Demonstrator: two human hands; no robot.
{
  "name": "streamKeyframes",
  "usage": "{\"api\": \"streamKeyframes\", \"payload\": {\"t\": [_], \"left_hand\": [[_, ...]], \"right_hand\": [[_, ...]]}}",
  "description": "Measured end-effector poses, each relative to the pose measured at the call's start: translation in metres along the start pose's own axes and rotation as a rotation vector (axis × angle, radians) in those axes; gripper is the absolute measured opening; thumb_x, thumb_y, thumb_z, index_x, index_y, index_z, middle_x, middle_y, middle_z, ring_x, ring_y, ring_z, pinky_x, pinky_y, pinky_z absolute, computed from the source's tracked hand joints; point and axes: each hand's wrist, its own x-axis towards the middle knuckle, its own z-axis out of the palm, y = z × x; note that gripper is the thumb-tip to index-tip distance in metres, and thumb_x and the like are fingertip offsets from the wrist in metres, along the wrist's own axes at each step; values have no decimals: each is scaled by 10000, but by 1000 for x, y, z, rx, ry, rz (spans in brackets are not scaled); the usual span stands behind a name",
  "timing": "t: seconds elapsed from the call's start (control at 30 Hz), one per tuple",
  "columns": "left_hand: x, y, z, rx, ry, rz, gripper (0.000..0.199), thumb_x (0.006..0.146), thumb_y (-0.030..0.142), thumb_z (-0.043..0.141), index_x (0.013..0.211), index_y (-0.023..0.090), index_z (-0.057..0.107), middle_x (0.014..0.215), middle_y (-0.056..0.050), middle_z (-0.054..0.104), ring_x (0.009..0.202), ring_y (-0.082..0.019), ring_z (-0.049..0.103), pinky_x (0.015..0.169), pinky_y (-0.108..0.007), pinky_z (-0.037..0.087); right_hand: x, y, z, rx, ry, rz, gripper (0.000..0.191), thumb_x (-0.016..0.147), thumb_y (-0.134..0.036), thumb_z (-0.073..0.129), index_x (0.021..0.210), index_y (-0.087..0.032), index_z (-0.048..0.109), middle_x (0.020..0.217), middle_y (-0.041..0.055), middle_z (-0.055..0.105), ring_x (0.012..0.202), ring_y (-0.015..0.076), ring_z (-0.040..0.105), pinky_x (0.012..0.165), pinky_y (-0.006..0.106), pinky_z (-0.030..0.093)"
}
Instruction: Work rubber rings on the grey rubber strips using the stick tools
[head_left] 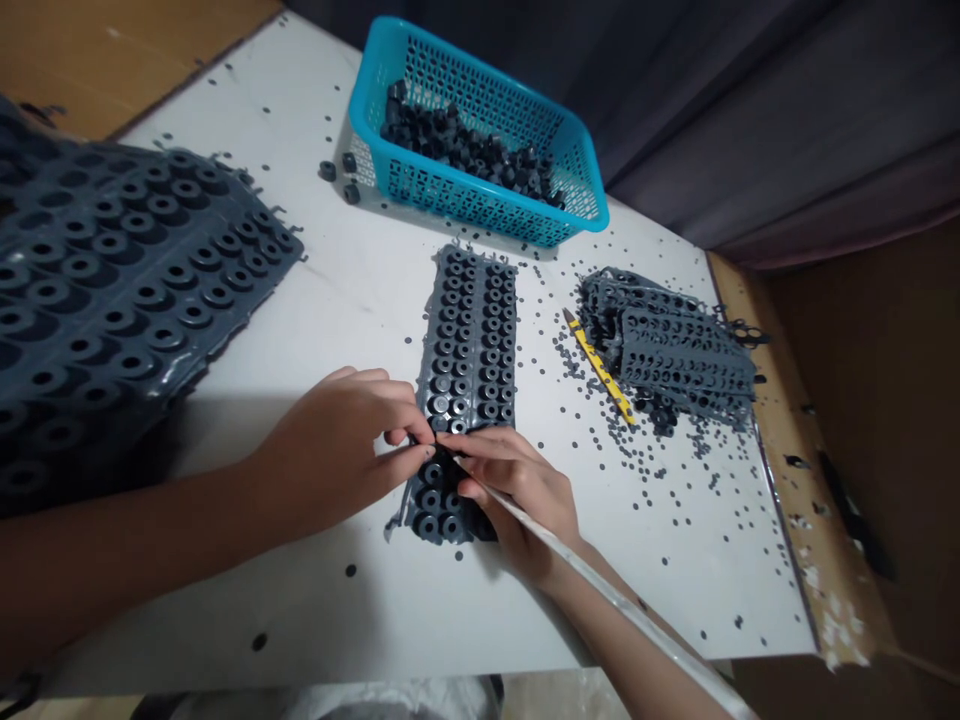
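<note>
While both hands met at the strip's lower half, the left hand pinched a washer at 3 o'clock; the right hand held a thin tool, pinched. Strip's long axis ran 12 to 6 on the surface.

A white table is carrying a blue basket at its far edge, a grey strip lying at the middle, a big sheet spreading over the left, a pile of emptied strips sitting right, a yellow cutter beside it, and dark specks scattering all around.
</note>
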Motion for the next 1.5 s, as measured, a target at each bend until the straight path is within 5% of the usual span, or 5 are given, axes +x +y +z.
{"api": "streamKeyframes", "payload": {"t": [0.37, 0.63, 0.97, 1.17, 1.5], "left_hand": [[-4, 0, -1, 27, 9, 20, 74, 755, 223, 577, 810, 216, 625, 711, 22, 582, 735, -172, 546, 721, -322, 354], [-6, 7, -6, -33, -35, 31, 80, 720, 154, 535, 747, 211, 585, 733, 28, 574, 731, -159, 534, 715, -312, 327], [-8, 2, -1, 7, -35, 117, 73, 755, 192, 608, 727, 234, 661, 730, 32, 599, 698, -158, 532, 704, -325, 304], [-13, 1, 3, -14, 24, 192, 79, 799, 172, 591, 763, 217, 645, 738, 31, 606, 706, -156, 523, 719, -328, 313], [-18, 1, -1, 311, 130, 477, 160, 884, 223, 508, 970, 187, 639, 561, 47, 600, 485, -150, 534, 604, -328, 329]], "right_hand": [[-4, -4, -10, 301, 106, 237, 41, 898, -258, 567, 918, -223, 558, 1064, 91, 697, 1006, 213, 651, 847, 405, 530], [-7, -7, -16, 247, 137, 301, 74, 803, -170, 679, 851, -214, 643, 777, 26, 687, 703, 142, 648, 634, 245, 520], [3, -16, -14, 194, -87, 187, 95, 783, -96, 653, 814, -185, 642, 947, 79, 700, 851, 168, 661, 782, 300, 529], [5, -8, -10, 35, 73, 50, 114, 772, -55, 661, 823, -156, 641, 812, 72, 670, 757, 158, 639, 689, 286, 531], [5, 12, -3, -125, 52, -180, 139, 799, -72, 642, 897, -170, 643, 877, 86, 683, 806, 178, 639, 698, 316, 552]]}}
